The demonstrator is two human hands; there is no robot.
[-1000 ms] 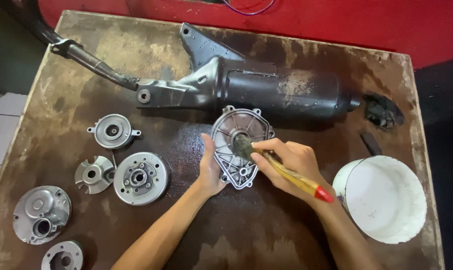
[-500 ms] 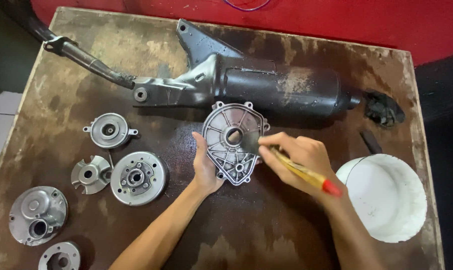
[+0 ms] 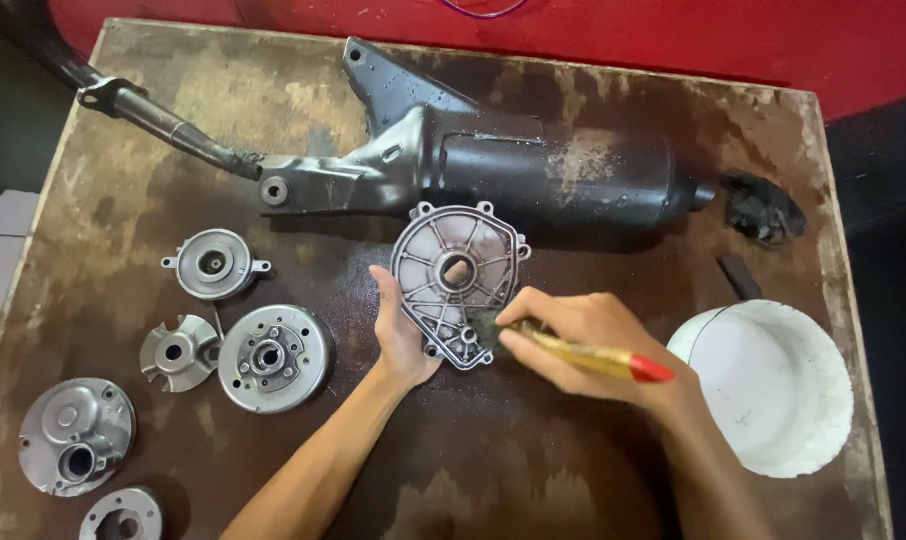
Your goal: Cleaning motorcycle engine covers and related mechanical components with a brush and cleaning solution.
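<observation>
White bucket (image 3: 773, 395) sits beside hands: left hand (image 3: 401, 330) grips metal cover (image 3: 456, 280), right hand (image 3: 583, 345) pinches brush (image 3: 598, 358).

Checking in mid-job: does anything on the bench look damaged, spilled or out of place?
Nothing looks broken or spilled. The table is stained and worn. The left hand steadies the ribbed metal cover while the right hand works a brush on it. Loose round parts lie apart at left.
</observation>
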